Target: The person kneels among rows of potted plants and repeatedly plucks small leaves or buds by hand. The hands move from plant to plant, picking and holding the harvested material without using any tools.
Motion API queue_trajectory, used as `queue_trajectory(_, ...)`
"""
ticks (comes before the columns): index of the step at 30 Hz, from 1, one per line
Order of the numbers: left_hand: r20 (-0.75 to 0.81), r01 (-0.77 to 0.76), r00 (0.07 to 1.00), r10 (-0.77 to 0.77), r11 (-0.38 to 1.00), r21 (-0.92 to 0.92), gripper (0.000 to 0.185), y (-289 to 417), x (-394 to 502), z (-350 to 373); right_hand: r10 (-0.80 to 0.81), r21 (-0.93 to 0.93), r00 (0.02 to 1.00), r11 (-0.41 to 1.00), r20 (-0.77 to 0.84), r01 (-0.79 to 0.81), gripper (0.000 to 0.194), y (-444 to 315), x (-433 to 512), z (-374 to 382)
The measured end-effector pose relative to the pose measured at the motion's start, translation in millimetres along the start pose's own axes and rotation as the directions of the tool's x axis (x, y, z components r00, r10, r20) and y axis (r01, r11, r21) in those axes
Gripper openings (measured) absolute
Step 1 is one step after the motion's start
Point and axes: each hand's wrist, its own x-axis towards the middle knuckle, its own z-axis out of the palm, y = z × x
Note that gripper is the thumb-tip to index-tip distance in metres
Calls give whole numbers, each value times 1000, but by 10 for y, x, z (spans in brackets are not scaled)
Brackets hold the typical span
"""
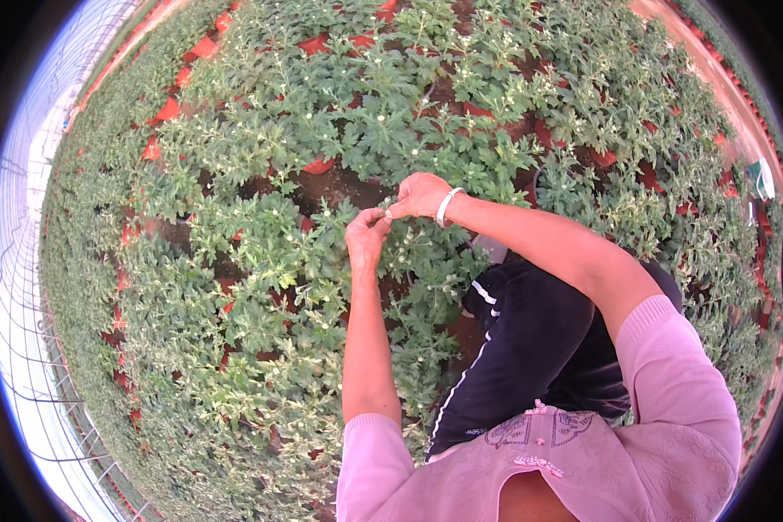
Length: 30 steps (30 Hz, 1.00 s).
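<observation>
My left hand (367,238) and my right hand (423,196) meet fingertip to fingertip above leafy potted plants that look like chrysanthemums. Thumbs and forefingers pinch together at a small budded shoot (387,203), mostly covered by the fingers. How each finger sits on it is too small to make out. Directly below and around the hands spread lobed green leaves (404,251) with small pale buds. A white band (447,207) circles my right wrist. Just beyond the hands a patch of dark soil (339,189) shows between plants.
Dense plants in red pots (318,165) surround me on every side. My bent leg in dark trousers (528,333) presses among the foliage at right. A pale path (705,72) runs along the far right, and a greenhouse frame (29,326) curves along the left.
</observation>
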Motion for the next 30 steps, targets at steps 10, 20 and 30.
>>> queue_trajectory(10, 45, -30, 998, 32, 999, -37, 17, -57, -16, -39, 52, 161, 991, 984, 124, -71, 19, 79, 139, 202)
queue_trajectory(20, -89, -71, 994, 60, 990, -126, 22, -121, -284, -87, 138, -165, 935, 982, 328, -87, 33, 142, -36, 49)
queue_trajectory(30, 257, 123, 957, -132, 991, 52, 31, -68, -393, -77, 192, -6, 921, 979, 338, -202, 23, 158, -63, 133)
